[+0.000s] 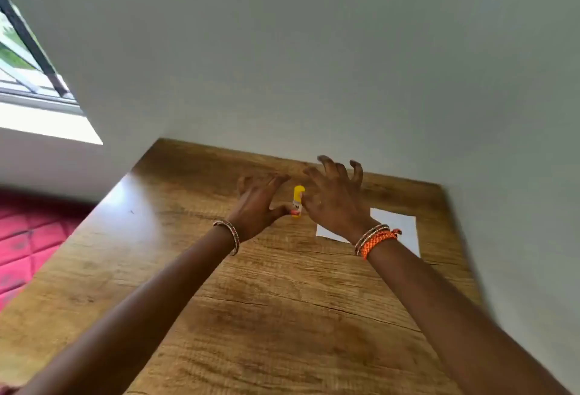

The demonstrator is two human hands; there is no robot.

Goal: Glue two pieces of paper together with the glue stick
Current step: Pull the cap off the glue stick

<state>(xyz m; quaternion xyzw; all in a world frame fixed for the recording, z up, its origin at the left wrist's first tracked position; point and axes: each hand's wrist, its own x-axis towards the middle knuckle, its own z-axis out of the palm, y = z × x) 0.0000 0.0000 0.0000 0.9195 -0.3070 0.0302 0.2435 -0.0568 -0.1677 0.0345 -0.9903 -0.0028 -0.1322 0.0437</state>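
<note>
A yellow glue stick (297, 201) with a red base stands upright on the wooden table (266, 300), near the far edge by the wall. My left hand (259, 204) is just left of it, fingers spread, with the thumb tip touching the red base. My right hand (334, 198) is right beside the stick on its right side, fingers apart and curled, none wrapped around it. A white sheet of paper (398, 228) lies flat on the table to the right, partly hidden under my right wrist. I cannot make out a second sheet.
A pale wall (314, 65) rises directly behind the table's far edge and along its right side. A window (28, 58) is at the upper left. A pink quilted surface (28, 244) lies below the table's left edge.
</note>
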